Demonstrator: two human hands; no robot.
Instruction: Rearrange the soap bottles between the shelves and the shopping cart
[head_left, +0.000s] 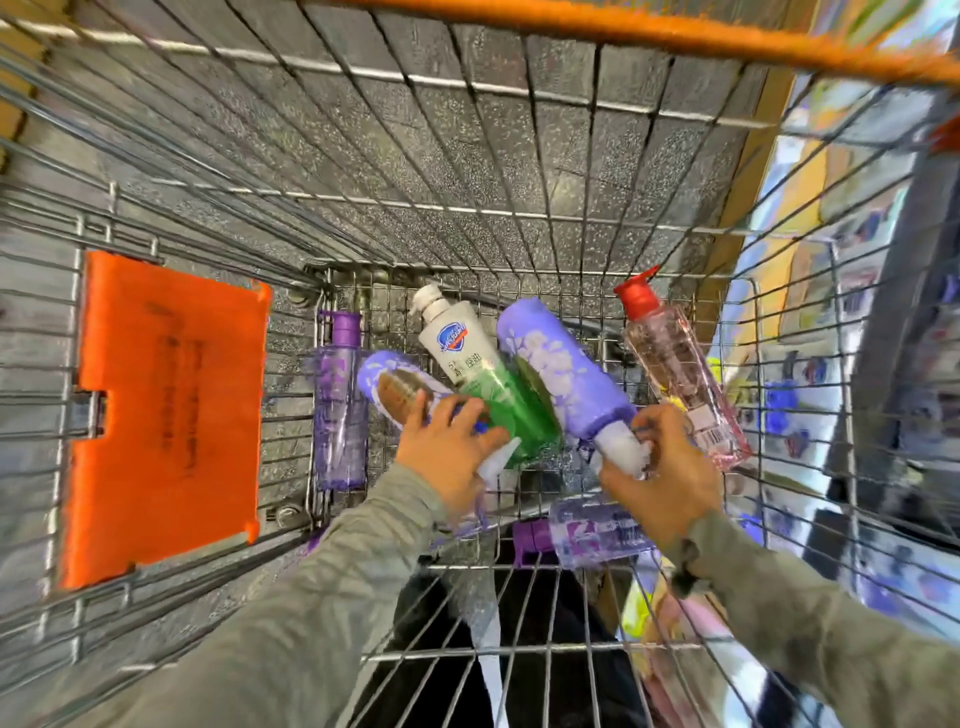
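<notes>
Both my hands reach into the wire shopping cart, where several soap bottles lie on the bottom. My left hand grips the lower end of a purple flowered bottle. My right hand grips the white pump neck of a second purple flowered bottle. Between them lies a white and green soap bottle. At the right lies a clear pink bottle with a red cap. A clear purple bottle lies at the left, and another clear purple bottle sits under my right wrist.
An orange plastic child-seat flap hangs on the cart's left wall. The orange cart handle runs across the top. Store shelves with goods show blurred through the right wire side. Grey speckled floor shows beneath the wire.
</notes>
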